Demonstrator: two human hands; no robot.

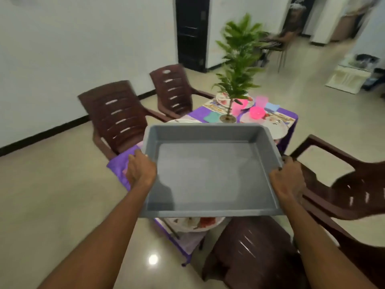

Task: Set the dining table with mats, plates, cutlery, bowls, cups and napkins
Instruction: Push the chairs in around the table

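Note:
I hold an empty grey plastic tray (210, 174) level above the dining table. My left hand (140, 171) grips its left rim and my right hand (288, 180) grips its right rim. The tray hides most of the table (288, 115), which has a purple cloth. Beyond the tray I see patterned plates (277, 127), a pink bowl (257, 112), pink cups (236, 107) and folded napkins (211, 117). A plate with something red on it (195, 223) shows under the tray's near edge.
A potted green plant (239, 65) stands in the table's middle. Brown plastic chairs surround the table: two on the left (118, 115), one at the right (343, 188), one close in front (256, 253). A dark door (191, 32) is behind, with glossy tiled floor all round.

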